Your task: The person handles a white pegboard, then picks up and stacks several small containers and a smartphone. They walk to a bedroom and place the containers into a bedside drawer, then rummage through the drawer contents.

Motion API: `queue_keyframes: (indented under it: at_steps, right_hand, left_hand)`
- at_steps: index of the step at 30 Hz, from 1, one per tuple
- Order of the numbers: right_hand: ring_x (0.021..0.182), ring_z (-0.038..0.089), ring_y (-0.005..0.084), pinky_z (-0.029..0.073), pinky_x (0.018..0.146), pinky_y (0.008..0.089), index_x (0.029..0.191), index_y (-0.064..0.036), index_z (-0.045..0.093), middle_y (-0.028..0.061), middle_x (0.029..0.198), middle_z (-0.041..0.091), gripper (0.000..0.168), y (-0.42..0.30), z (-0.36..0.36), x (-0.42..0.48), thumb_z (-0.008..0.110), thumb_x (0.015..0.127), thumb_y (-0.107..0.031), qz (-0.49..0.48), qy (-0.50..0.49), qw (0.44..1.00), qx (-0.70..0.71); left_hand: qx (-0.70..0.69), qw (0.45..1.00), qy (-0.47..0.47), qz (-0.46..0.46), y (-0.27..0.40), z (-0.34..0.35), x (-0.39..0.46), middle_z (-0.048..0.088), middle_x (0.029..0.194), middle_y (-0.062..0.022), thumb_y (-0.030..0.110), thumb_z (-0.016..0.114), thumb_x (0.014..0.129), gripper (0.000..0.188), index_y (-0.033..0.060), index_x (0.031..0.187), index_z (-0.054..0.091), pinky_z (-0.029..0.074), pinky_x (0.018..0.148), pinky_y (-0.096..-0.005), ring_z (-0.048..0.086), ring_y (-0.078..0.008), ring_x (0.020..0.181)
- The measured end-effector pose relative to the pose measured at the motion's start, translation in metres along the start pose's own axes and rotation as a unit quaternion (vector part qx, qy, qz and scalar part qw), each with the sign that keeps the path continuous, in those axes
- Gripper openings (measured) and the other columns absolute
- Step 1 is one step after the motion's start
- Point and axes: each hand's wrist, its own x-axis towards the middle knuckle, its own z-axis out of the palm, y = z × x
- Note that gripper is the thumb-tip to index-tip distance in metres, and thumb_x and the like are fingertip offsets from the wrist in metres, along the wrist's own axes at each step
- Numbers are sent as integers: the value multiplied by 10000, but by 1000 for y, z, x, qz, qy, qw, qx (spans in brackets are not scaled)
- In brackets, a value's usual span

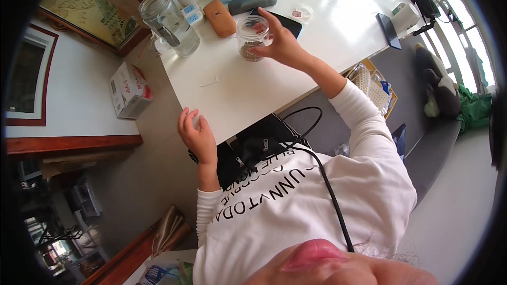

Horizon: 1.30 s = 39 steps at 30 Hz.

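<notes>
A clear jar (253, 33) without a lid stands upright on the white table, small dark grains in its lower part. My right hand (283, 41) is around the jar's right side. Its thumb lies across the lower wall, and bent fingertips show at the far side; the index finger sticks up past the rim. By the table's left front edge, my left hand (196, 132) is empty with its fingers apart. A thin white strip (210, 82) lies on the table between my left hand and the jar.
Behind the jar lie a dark tablet (291, 25), an orange case (220, 18) and a grey case (252, 3). A large glass jar of clear liquid (174, 27) stands near the left edge beside a power strip (193, 15). A black cable (326, 194) hangs across my chest.
</notes>
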Motion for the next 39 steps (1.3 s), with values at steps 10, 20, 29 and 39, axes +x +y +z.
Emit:
queue_keyframes:
  at_steps: [10, 20, 29, 39]
  right_hand:
    - [1085, 603, 302, 482, 915, 366, 1438, -67, 290, 159, 1196, 609, 1023, 57, -113, 54, 844, 644, -397, 27, 205, 959, -195]
    - [1158, 562, 329, 474, 945, 380, 1423, 24, 283, 235, 1247, 562, 1034, 137, -113, 136, 838, 651, -381, 122, 244, 951, -143]
    - [1161, 556, 365, 451, 955, 405, 1424, 44, 237, 237, 1243, 571, 1055, 134, -103, 138, 796, 687, -463, 78, 259, 929, -254]
    - [1155, 550, 327, 458, 950, 401, 1283, -143, 525, 135, 1259, 576, 474, 59, -46, 131, 645, 825, -159, -111, -58, 921, -370]
  left_hand:
    - [4, 1000, 7, 5, 1, 0, -2, 550, 1254, -112, 33, 597, 832, 163, 9, 991, 621, 423, 954, -407, 490, -307, 1166]
    - [-61, 996, -3, -57, 11, -1, 2, 544, 1243, -121, 1, 590, 830, 169, 4, 997, 615, 440, 950, -392, 469, -304, 1177]
    - [-19, 999, 11, -33, 3, -2, 3, 562, 1222, -107, 17, 619, 806, 154, 11, 960, 625, 420, 964, -404, 492, -313, 1152]
    - [-36, 999, 10, -35, 3, -1, 3, 555, 1232, -102, 15, 616, 805, 151, 14, 956, 625, 410, 972, -401, 484, -304, 1161]
